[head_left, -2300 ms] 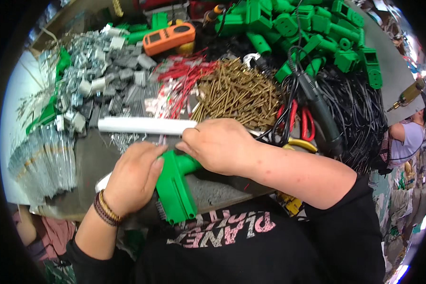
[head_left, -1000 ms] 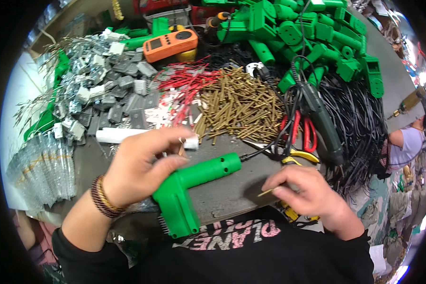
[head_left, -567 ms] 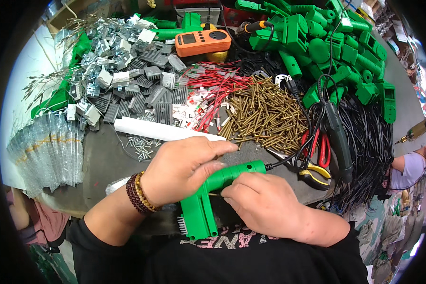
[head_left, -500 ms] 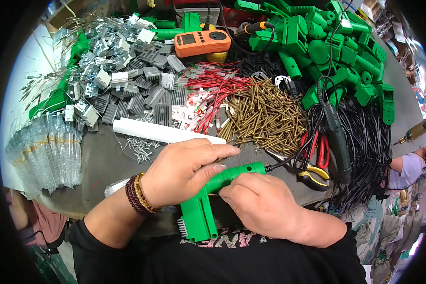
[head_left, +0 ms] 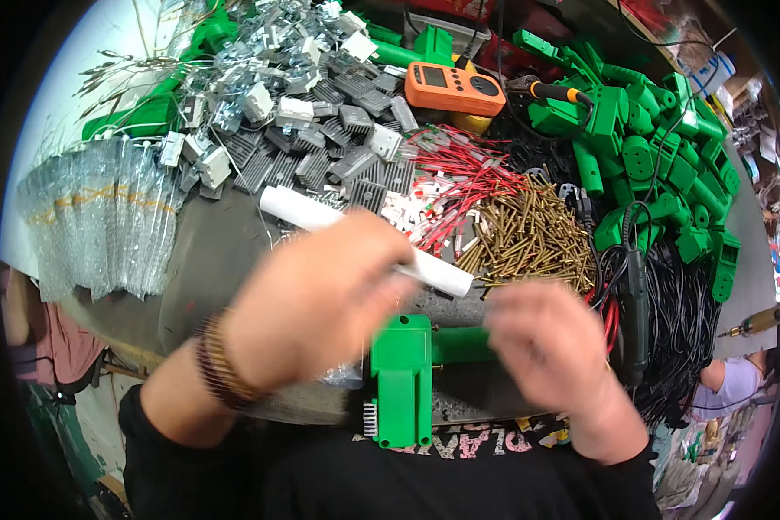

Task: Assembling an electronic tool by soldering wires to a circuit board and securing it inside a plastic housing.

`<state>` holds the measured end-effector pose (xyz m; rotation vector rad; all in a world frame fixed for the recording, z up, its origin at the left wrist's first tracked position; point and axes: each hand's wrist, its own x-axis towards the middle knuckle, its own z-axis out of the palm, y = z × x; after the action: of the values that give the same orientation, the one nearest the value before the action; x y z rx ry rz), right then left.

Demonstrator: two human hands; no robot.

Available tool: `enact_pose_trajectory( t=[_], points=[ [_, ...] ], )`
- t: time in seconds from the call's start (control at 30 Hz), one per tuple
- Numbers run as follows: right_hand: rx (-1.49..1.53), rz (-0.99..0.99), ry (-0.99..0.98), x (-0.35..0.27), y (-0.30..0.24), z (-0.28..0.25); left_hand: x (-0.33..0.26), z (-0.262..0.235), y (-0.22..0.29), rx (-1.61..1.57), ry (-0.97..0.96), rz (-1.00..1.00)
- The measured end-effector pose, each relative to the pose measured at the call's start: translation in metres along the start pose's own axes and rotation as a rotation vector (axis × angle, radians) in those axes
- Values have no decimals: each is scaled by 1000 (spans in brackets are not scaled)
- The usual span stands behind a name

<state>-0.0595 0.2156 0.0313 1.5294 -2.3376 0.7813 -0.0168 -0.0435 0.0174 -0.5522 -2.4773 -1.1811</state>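
A green plastic housing with a handle point(head_left: 401, 381) lies at the table's near edge, its wide block toward me and the handle running right. Grey fins stick out of the block's left side. My left hand point(head_left: 321, 290), blurred, hovers up and left of the housing, in front of a white tube point(head_left: 445, 272); its fingers are too smeared to read. My right hand point(head_left: 550, 347), blurred too, is over the handle's right end and hides it. Whether it touches the handle I cannot tell. Small brass-coloured screws seem to stick out beside the block.
Beyond the hands lie brass screws point(head_left: 537, 238), red wires point(head_left: 459, 165), grey finned blocks point(head_left: 277, 165) and an orange meter point(head_left: 453, 88). Green housings point(head_left: 641, 130) and black cables point(head_left: 680, 321) pile up right. Bubble-wrap sleeves point(head_left: 104, 217) lie left. A black electric screwdriver point(head_left: 636, 303) hangs near the cables.
Both hands have come off their earlier hold on the green housing and moved apart, the left one up and left. The housing has turned more upright in view. The whole view has shifted.
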Motion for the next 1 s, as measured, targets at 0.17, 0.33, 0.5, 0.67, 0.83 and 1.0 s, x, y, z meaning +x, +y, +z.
enact_pose_trajectory(
  t=[0.17,0.33,0.5,0.67,0.83,1.0],
  points=[
    [-27,250,-304,45,33,32,-20,-31,-31,331,-106,-138],
    [-279,97,-53,79,50,23,-33,-24,-43,465,-145,-188],
    [-231,-113,-318,85,18,53,-34,-20,-44,454,-215,-247],
    [-136,-48,-477,103,22,101,-35,-23,-49,328,75,-64],
    [-49,-78,-391,95,27,84,-50,-23,9,-7,0,-97],
    [473,-30,-423,50,-13,21,-97,4,29,-176,-159,277]
  ],
)
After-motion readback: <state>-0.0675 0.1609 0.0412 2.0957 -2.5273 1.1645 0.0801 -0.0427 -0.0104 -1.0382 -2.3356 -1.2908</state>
